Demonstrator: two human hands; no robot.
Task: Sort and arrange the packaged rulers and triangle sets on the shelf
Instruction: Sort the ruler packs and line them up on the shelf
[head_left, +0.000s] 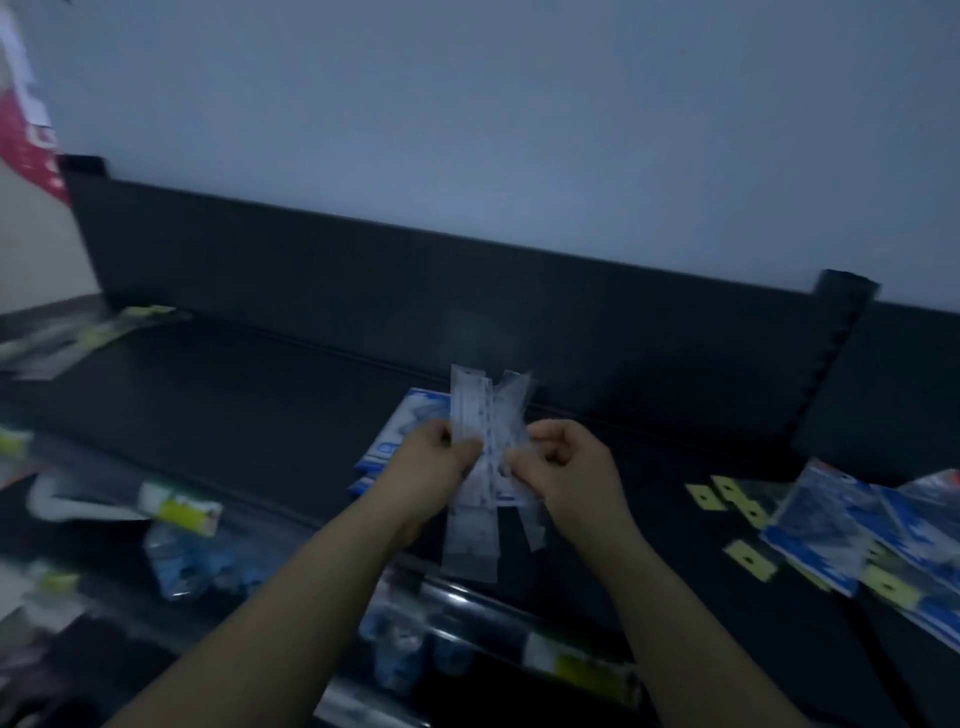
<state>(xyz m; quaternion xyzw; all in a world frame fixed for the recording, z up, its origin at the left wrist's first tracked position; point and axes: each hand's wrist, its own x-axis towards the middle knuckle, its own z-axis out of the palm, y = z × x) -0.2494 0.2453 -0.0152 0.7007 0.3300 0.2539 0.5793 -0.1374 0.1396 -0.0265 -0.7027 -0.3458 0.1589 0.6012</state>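
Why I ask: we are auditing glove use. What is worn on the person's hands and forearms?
No gloves: the left hand and right hand are bare. The left forearm and right forearm are bare to the frame edge, with no sleeves or watch visible. Blur would hide any ring.

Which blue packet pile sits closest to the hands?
The central blue-and-white packet stack, partly covered by the left hand and the clear packaged rulers it grips. The other blue packets lie spread far right.
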